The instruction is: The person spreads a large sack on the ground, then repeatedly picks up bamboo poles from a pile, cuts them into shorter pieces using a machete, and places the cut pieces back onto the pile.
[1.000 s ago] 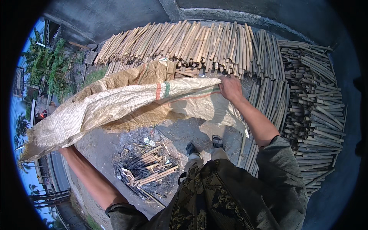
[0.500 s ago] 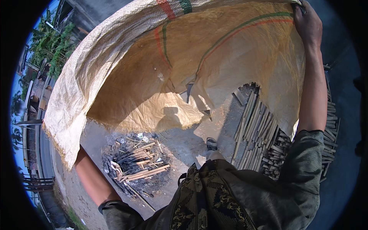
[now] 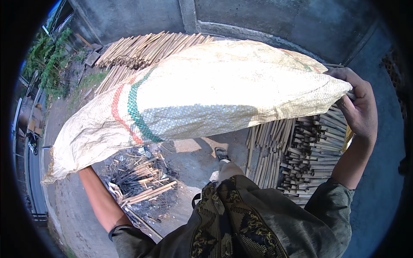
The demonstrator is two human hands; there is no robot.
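A big woven sack point(image 3: 202, 99), pale cream with red and green stripes, hangs stretched out up front.

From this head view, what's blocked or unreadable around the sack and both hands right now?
- Left hand: hidden behind the woven sack; only the forearm shows, so its grip cannot be confirmed.
- Right hand: fingertips buried in the sack's corner fold.
- Sack's mouth and contents: not visible; only the outer side shows.
- Bamboo sticks: the middle of the stacks is covered by the sack.
- Feet: one sandal shows; the other is hidden by the person's clothing.

Both arms outstretched, right hand point(image 3: 359, 107) clenched.
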